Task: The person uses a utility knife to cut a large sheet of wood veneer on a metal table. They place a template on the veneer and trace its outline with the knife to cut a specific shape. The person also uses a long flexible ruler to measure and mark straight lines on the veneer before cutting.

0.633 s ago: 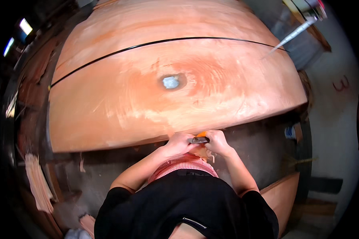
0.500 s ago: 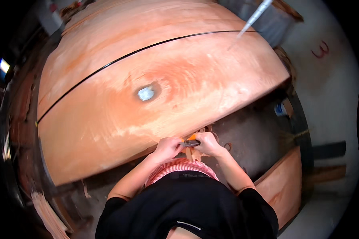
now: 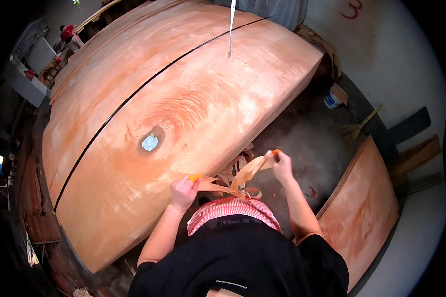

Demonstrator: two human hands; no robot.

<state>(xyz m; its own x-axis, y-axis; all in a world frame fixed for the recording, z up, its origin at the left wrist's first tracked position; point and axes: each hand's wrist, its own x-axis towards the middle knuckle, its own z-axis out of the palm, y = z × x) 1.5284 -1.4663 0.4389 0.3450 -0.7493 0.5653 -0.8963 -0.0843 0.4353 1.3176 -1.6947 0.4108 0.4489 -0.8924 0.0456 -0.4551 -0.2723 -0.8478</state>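
Note:
Thin strips of wood veneer hang between my two hands over my lap. My left hand, closed, pinches the end of one pale veneer strip near the edge of the big stack. An orange piece shows at its fingertips. Raised farther right, my right hand is closed at the upper end of a second, curved veneer strip. Something orange and dark shows at its fingers, too small to name. Both strips meet in a loose curl above my red-and-white striped cloth.
A broad stack of veneer sheets fills the left and centre, crossed by a black cord. A silvery patch lies on its top. A smaller veneer stack, a white-and-blue bucket and a broom stand right. A person is far left.
My hands were together around a dark tool; now they are apart, left hand leftward, right hand rightward and up, with veneer strips stretched between. The view has turned right.

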